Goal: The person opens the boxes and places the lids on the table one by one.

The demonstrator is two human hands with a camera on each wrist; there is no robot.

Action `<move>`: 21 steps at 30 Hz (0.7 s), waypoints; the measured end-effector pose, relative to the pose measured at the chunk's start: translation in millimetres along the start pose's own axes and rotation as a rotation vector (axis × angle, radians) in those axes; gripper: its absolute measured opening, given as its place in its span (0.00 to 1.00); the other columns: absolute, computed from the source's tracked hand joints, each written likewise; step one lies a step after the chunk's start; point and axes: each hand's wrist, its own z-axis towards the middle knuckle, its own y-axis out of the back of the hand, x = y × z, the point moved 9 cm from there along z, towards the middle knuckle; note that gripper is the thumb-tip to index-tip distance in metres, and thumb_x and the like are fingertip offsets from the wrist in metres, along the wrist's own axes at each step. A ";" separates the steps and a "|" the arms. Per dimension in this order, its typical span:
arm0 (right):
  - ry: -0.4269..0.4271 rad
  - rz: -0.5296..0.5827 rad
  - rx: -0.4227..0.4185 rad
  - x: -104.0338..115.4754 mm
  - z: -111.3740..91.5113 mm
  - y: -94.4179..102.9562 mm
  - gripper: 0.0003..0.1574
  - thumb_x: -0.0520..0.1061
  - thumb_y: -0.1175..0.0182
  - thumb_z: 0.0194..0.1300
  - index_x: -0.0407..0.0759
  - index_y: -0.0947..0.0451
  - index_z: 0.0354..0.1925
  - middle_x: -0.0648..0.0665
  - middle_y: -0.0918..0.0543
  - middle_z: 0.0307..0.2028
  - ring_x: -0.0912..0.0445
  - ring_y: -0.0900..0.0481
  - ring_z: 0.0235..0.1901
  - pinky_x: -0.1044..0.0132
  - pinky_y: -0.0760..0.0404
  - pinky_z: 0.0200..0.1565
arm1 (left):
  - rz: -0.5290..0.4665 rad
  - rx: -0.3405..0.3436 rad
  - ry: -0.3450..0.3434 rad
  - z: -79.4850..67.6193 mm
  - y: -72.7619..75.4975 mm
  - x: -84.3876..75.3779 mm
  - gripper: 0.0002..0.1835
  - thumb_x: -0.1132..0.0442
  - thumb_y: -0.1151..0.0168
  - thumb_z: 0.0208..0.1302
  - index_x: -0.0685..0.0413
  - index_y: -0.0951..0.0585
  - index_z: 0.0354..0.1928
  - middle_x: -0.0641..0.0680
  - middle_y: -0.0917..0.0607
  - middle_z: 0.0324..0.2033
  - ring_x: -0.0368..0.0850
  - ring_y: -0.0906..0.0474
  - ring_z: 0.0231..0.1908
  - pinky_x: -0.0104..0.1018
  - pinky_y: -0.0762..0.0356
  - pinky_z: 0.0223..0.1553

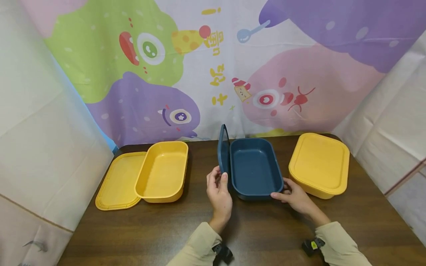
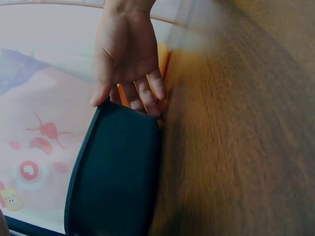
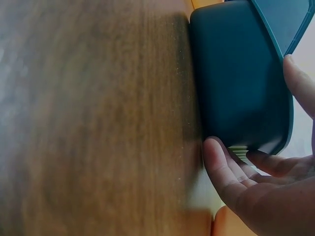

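Containers first: the dark blue container [image 1: 256, 170] is sitting uncovered at mid-worktop [image 1: 186, 232], its bare inner floor showing. A dark blue lid [image 1: 224, 149] is standing upright just beside its left wall; whether the lid's lower edge is touching the worktop, I cannot tell. Farther left, an uncovered yellow container [image 1: 163, 170] is likewise showing a bare bottom, and it is overlapping the right side of a yellow lid [image 1: 118, 183] that is lying flat. On the right, a covered yellow box [image 1: 319, 164] is resting near the blue container, its cover hiding whatever is inside. Now the fingers: those of my left hand [image 1: 220, 199] are clamping the near end of the dark blue lid, thumb and fingers parted only by what they are holding. My right hand [image 1: 297, 197] is gripping the blue container at its near right corner, thumb lying on the rim, fingers curving against the outer wall below; in the right wrist view, thumb and fingers are standing widely apart, spanning that wall.
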 end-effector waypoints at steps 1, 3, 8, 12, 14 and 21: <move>0.001 -0.004 0.001 -0.2 0.2 -0.1 0.53 0.52 0.33 0.62 0.29 0.48 0.72 0.29 0.25 0.57 0.55 0.20 0.43 0.67 0.19 0.41 | 0.008 -0.002 -0.002 -0.3 0.9 0.0 0.15 0.67 0.45 0.70 0.71 0.25 0.54 0.59 0.27 0.44 0.40 0.27 0.43 0.25 0.26 0.47; 0.004 -0.003 0.006 0.2 0.2 -0.7 0.53 0.52 0.34 0.63 0.28 0.49 0.72 0.29 0.25 0.57 0.54 0.20 0.43 0.67 0.19 0.41 | 0.019 -0.001 -0.001 -0.4 2.3 -0.2 0.16 0.66 0.44 0.70 0.70 0.25 0.54 0.60 0.26 0.44 0.39 0.27 0.44 0.25 0.25 0.47; 0.012 0.005 0.016 1.3 -0.6 -2.7 0.53 0.50 0.34 0.63 0.28 0.49 0.72 0.28 0.26 0.57 0.54 0.20 0.43 0.67 0.19 0.40 | 0.038 -0.002 -0.006 -1.6 7.8 -1.0 0.16 0.66 0.43 0.69 0.70 0.24 0.54 0.64 0.24 0.45 0.40 0.25 0.44 0.25 0.24 0.47; 0.011 0.026 0.022 1.6 -1.0 -3.8 0.52 0.50 0.34 0.63 0.29 0.49 0.72 0.29 0.25 0.57 0.56 0.21 0.42 0.68 0.19 0.40 | 0.044 -0.025 -0.002 -2.8 15.7 0.5 0.15 0.68 0.40 0.66 0.70 0.23 0.52 0.65 0.22 0.45 0.39 0.24 0.43 0.23 0.23 0.47; 0.010 0.036 0.022 1.4 -0.9 -4.2 0.52 0.49 0.34 0.63 0.29 0.49 0.72 0.29 0.25 0.57 0.56 0.21 0.42 0.68 0.19 0.40 | 0.038 -0.029 -0.001 -2.8 18.9 1.1 0.15 0.70 0.39 0.65 0.71 0.22 0.52 0.67 0.21 0.45 0.38 0.24 0.43 0.23 0.23 0.47; 0.001 0.028 0.007 -1.4 1.0 -1.1 0.52 0.51 0.33 0.62 0.29 0.48 0.72 0.29 0.26 0.58 0.53 0.20 0.44 0.67 0.19 0.41 | 0.036 -0.038 -0.022 -1.4 25.9 -2.1 0.15 0.70 0.37 0.63 0.71 0.22 0.50 0.68 0.19 0.43 0.38 0.22 0.42 0.25 0.21 0.47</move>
